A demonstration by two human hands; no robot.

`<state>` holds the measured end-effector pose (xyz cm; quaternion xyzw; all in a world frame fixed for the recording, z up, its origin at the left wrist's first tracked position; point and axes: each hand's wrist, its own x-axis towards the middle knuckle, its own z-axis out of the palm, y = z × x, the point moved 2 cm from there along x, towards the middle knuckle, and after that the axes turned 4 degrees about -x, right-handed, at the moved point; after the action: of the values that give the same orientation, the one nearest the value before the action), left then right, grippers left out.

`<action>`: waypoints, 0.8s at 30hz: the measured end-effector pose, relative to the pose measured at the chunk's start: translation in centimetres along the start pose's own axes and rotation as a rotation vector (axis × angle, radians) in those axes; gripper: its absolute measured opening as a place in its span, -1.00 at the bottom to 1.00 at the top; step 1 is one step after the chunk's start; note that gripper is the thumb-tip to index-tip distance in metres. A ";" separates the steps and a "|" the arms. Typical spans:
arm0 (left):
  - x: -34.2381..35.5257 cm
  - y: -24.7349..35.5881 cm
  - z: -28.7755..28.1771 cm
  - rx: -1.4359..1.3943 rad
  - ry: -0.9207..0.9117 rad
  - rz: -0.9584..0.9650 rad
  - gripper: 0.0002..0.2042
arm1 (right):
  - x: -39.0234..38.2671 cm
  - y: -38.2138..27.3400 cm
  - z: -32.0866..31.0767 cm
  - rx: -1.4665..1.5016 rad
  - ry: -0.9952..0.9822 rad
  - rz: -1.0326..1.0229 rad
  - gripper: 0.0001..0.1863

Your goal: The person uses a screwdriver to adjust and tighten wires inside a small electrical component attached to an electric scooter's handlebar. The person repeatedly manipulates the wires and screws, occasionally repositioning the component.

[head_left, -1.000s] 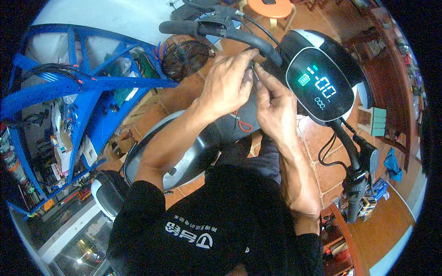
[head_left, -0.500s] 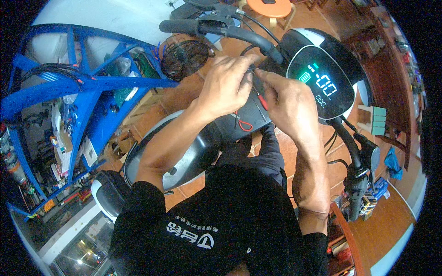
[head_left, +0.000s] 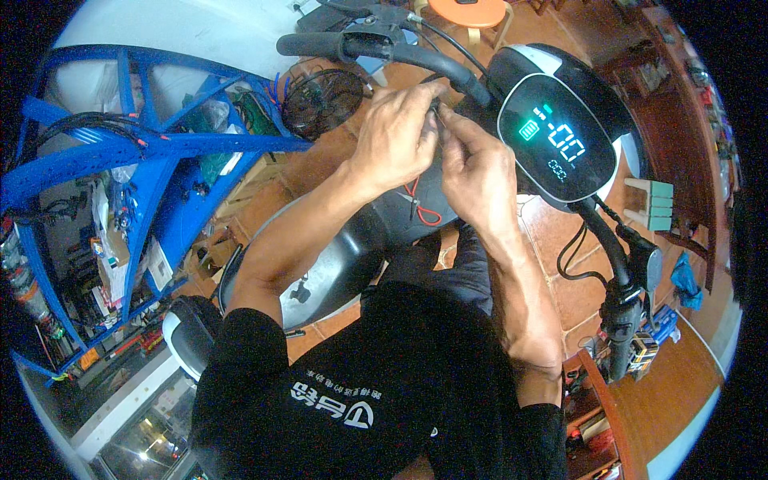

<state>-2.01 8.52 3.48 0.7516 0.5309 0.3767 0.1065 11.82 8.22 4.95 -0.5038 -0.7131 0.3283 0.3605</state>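
My left hand (head_left: pixel 397 138) is raised beside the scooter's handlebar (head_left: pixel 436 61), its fingers pinched on a small dark part (head_left: pixel 434 105) whose kind I cannot make out. My right hand (head_left: pixel 480 172) meets it from the right, thumb and fingertips pressed together close to that part. Anything inside the right fingers is hidden. Just below the hands, a red wire loop (head_left: pixel 430 216) lies on the scooter's dark grey body panel (head_left: pixel 436 194). Right of my hands the dashboard display (head_left: pixel 560 140) is lit with green and white symbols.
A blue metal rack (head_left: pixel 160 160) crowded with parts stands at the left, with a black fan (head_left: pixel 323 102) behind it. The black scooter seat (head_left: pixel 340 260) lies under my left forearm. An orange stool (head_left: pixel 468 11) stands far off; a green-topped stool (head_left: pixel 658 206) is at right.
My right hand has shifted left and turned, closing in on the left fingertips. The red piece that showed under its fingers is out of sight. My left hand has barely moved.
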 end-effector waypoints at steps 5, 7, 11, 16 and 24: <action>0.2 -0.4 -0.1 0.010 -0.029 -0.002 -0.61 | -0.6 0.8 1.7 0.183 0.066 0.117 -0.70; 0.2 -0.3 -0.2 0.010 -0.014 0.019 -0.62 | -0.8 1.1 2.2 0.277 0.066 0.172 -0.69; 0.2 -0.3 -0.3 0.006 -0.044 -0.018 -0.60 | -0.7 1.0 2.2 0.300 0.025 0.191 -0.68; -0.1 -0.5 -0.6 -0.173 -0.081 -0.148 -0.62 | -0.6 0.2 -1.8 0.007 -0.208 0.118 -0.69; -0.4 -1.1 -2.4 -0.423 -0.157 -0.236 -0.72 | 1.9 1.2 -1.5 0.112 -0.167 -0.015 -0.81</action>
<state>-4.45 8.01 4.36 0.6723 0.5144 0.4048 0.3456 13.17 10.55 5.11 -0.4482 -0.7251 0.4057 0.3298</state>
